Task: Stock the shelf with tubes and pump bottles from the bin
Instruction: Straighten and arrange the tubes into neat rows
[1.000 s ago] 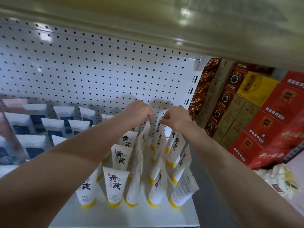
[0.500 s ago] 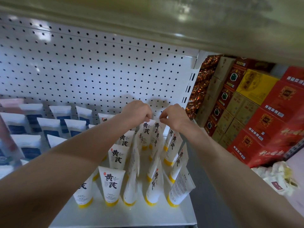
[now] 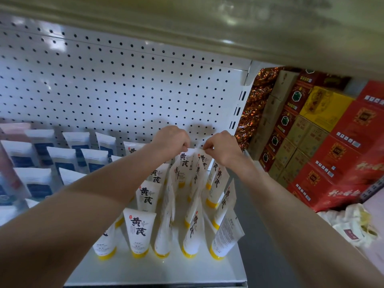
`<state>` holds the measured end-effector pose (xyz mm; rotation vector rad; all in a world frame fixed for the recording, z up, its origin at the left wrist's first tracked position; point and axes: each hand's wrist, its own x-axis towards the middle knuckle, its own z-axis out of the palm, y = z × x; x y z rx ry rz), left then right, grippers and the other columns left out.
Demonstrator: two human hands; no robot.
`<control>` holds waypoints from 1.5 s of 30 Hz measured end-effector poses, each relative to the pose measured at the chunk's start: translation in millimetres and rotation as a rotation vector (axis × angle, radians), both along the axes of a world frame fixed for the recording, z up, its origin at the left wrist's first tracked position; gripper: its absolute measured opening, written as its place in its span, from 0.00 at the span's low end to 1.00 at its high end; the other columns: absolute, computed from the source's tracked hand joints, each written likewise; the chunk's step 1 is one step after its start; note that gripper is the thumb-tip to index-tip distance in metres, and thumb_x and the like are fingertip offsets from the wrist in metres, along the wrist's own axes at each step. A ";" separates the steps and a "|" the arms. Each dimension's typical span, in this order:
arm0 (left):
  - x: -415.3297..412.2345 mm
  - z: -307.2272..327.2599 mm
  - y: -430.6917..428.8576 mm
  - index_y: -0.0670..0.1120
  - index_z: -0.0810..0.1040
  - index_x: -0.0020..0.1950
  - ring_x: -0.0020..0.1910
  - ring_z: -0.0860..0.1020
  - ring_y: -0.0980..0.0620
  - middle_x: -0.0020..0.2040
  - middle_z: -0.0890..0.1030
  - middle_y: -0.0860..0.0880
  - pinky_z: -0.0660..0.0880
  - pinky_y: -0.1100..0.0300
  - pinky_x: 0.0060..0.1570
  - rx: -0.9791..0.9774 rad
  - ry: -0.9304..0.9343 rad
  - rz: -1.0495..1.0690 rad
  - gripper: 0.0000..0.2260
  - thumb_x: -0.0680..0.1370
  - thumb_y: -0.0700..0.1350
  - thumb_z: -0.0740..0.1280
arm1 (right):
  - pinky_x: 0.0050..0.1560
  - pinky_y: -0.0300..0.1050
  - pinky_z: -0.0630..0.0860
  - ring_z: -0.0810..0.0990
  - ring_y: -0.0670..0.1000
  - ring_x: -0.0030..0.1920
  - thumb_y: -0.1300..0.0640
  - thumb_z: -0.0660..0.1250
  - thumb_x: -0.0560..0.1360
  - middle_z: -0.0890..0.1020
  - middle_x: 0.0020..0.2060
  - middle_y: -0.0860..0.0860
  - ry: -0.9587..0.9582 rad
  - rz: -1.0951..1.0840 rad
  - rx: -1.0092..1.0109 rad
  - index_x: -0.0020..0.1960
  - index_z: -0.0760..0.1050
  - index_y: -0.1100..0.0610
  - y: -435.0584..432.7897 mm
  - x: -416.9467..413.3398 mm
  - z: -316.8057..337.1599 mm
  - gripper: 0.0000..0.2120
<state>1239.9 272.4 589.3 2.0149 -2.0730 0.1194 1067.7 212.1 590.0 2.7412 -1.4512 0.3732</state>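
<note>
Five white plastic tubes with yellow caps point(image 3: 139, 231) front the white metal shelf point(image 3: 166, 271), with overlapping rows behind too crowded to count, so tube stocking looks well along. Your left hand point(image 3: 170, 142) and right hand point(image 3: 222, 148) each pinch a back-row tube's crimped top, fingers curled; no pump bottles show yet

A white pegboard wall point(image 3: 124, 90) stands behind, red cartons point(image 3: 342, 154) stacked at right.
</note>
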 end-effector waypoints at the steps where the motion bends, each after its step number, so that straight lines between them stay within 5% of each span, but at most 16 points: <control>1: -0.1 0.0 0.1 0.49 0.84 0.48 0.47 0.79 0.51 0.44 0.84 0.51 0.76 0.58 0.44 -0.004 -0.007 -0.002 0.05 0.77 0.47 0.69 | 0.61 0.49 0.71 0.73 0.53 0.60 0.54 0.65 0.78 0.83 0.51 0.51 -0.002 -0.002 -0.006 0.54 0.83 0.45 0.5 -0.8 0.3 0.09; 13: 0.4 1.7 9.0 0.54 0.78 0.45 0.45 0.74 0.52 0.42 0.78 0.52 0.74 0.58 0.44 -0.010 0.018 0.010 0.06 0.78 0.43 0.67 | 0.57 0.49 0.76 0.76 0.55 0.56 0.53 0.65 0.77 0.82 0.51 0.52 -0.017 -0.022 0.036 0.53 0.83 0.45 7.8 -3.3 -1.5 0.10; 18: 2.6 6.7 20.8 0.50 0.81 0.57 0.57 0.74 0.51 0.51 0.82 0.52 0.75 0.52 0.54 -0.092 0.047 0.028 0.09 0.78 0.44 0.66 | 0.57 0.49 0.74 0.73 0.55 0.58 0.51 0.65 0.77 0.81 0.52 0.52 -0.117 -0.021 0.031 0.56 0.81 0.44 15.6 -6.1 -1.1 0.10; 29: -5.7 13.6 57.1 0.52 0.82 0.42 0.44 0.78 0.50 0.38 0.80 0.53 0.76 0.55 0.47 -0.022 0.023 0.075 0.09 0.76 0.56 0.69 | 0.59 0.51 0.69 0.72 0.54 0.57 0.45 0.66 0.76 0.84 0.45 0.50 -0.101 0.063 -0.008 0.50 0.84 0.50 50.6 -10.3 6.3 0.12; 39: -19.2 9.1 75.4 0.53 0.81 0.56 0.54 0.77 0.49 0.53 0.81 0.50 0.67 0.60 0.45 -0.007 -0.049 0.150 0.11 0.76 0.54 0.68 | 0.57 0.48 0.65 0.71 0.53 0.60 0.46 0.67 0.75 0.82 0.51 0.49 -0.067 0.013 0.014 0.56 0.81 0.48 63.6 -9.8 -2.0 0.12; 45: -17.8 3.4 72.2 0.54 0.80 0.59 0.58 0.76 0.47 0.56 0.80 0.49 0.72 0.54 0.54 0.014 -0.025 0.145 0.12 0.76 0.48 0.69 | 0.60 0.49 0.67 0.72 0.53 0.60 0.49 0.68 0.75 0.82 0.50 0.48 -0.085 0.022 0.048 0.57 0.80 0.47 66.1 -9.2 0.9 0.11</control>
